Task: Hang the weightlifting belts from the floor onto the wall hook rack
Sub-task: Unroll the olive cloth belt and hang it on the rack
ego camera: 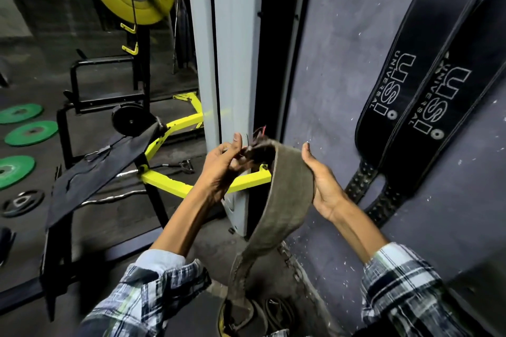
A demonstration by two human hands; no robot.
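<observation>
worn belt (pixel 276 200) hangs lengthwise, buckle end up; left hand (pixel 221 164) fingers pinch buckle end; right hand (pixel 320 180) cups it

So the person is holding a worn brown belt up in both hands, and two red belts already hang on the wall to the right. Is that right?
Not quite: the head view shows the two hanging belts are black with white lettering, not red. The left hand and right hand do hold the worn brown belt.
</observation>
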